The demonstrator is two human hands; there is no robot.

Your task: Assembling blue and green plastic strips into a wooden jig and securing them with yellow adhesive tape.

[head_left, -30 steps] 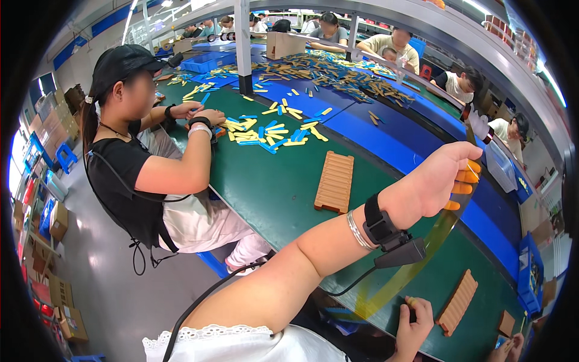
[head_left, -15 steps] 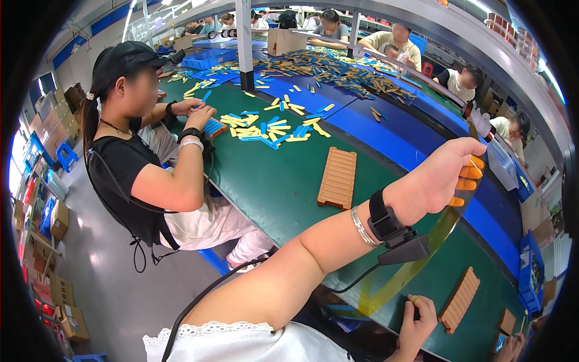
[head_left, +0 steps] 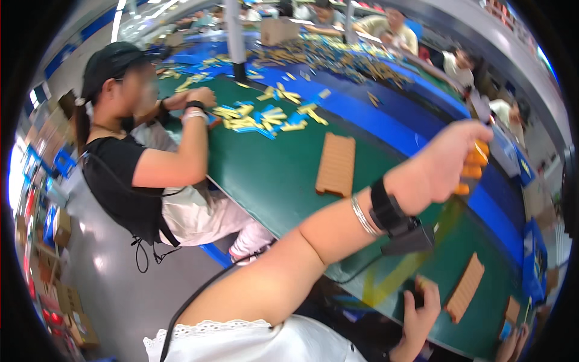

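Observation:
My left arm crosses the view from the lower left, with a black strap and silver bangles at the wrist. My left hand [head_left: 443, 163] is raised over the far right side of the table, its fingers curled under orange finger covers. Blur hides whatever is between them. Low at the near table edge is my right hand [head_left: 420, 311], thumb and fingers apart, nothing visible in it. Closest to it lies a ridged brown tray [head_left: 465, 288]. Another ridged brown tray [head_left: 336, 165] rests on the green table [head_left: 277, 187] beyond my left forearm.
Yellow and blue flat pieces [head_left: 265, 117] lie scattered, with a bigger pile [head_left: 344, 57] farther back. A person in black [head_left: 120, 151] sits at the left. Another person's hand [head_left: 512, 345] shows at lower right, near a blue bin [head_left: 534, 265]. A white post [head_left: 234, 42] stands behind.
The view has shifted slightly and blurred. My left hand is still raised with fingers curled. My right hand's thumb and fingers have spread apart.

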